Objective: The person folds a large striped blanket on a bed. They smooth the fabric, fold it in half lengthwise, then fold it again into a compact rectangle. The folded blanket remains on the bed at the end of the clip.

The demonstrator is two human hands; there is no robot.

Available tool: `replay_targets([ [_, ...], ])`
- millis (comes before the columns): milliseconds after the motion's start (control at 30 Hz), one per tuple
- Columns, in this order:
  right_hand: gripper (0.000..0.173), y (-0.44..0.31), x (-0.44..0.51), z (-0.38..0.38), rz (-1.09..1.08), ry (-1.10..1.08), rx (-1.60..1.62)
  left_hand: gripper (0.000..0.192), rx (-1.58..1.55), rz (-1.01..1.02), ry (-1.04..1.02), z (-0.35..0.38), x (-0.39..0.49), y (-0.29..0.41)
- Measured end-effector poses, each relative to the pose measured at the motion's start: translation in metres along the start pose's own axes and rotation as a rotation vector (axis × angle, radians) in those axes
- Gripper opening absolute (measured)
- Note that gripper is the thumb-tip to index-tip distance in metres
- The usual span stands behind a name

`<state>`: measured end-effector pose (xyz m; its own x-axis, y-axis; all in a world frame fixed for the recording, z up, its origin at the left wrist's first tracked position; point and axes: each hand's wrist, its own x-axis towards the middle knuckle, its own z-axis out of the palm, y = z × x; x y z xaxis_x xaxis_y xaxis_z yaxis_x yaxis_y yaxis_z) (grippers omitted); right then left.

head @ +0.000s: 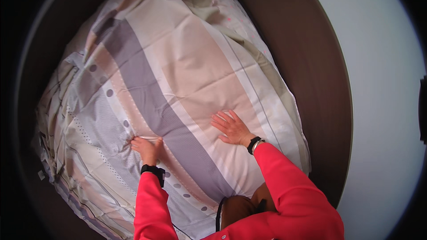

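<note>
A striped fabric cover, in beige, grey, white and pink with dots, lies spread before me. My left hand is on its pink dotted stripe, and the cloth bunches into a small fold between thumb and fingers. To the right, my right hand rests on the beige stripe with its fingers apart, holding nothing. Both wrists carry black bands. Wrinkled parts of the cover are gathered along the left side, and creases run across its middle.
A dark brown panel curves along the right, with a pale surface beyond it. White cloth with pink spots shows at the upper right, beside olive-beige fabric. My knees, in brown trousers, are on the cover at the bottom.
</note>
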<state>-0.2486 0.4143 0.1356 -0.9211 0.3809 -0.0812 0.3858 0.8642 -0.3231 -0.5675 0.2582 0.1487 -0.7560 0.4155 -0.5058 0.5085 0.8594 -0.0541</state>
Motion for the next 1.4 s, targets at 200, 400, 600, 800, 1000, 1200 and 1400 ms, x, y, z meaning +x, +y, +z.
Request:
replay_targets([
  [200,0.035,0.013,0.017,-0.056,0.062,0.235,0.338,0.12,-0.113,-0.109,0.001,0.007,0.008,0.0],
  [400,0.046,0.16,0.074,-0.167,0.548,0.345,0.129,0.115,-0.096,-0.142,-0.003,0.008,0.004,0.003],
  [600,0.027,0.2,0.153,-0.173,0.928,-0.246,0.589,0.109,-0.138,-0.085,0.105,0.019,0.003,-0.004],
  [800,0.022,0.238,0.119,-0.228,1.131,0.246,0.814,0.109,-0.064,-0.016,0.168,0.025,0.007,-0.008],
  [1000,0.02,0.249,0.105,-0.182,0.842,0.45,0.186,0.11,-0.108,-0.086,0.093,0.019,0.004,-0.005],
  [1200,0.047,0.221,0.099,-0.116,0.875,0.445,0.263,0.109,-0.115,-0.038,0.126,0.022,0.004,-0.009],
  [1400,0.074,0.176,0.065,-0.068,0.824,0.453,-0.076,0.111,-0.079,0.048,0.171,0.031,0.01,-0.018],
])
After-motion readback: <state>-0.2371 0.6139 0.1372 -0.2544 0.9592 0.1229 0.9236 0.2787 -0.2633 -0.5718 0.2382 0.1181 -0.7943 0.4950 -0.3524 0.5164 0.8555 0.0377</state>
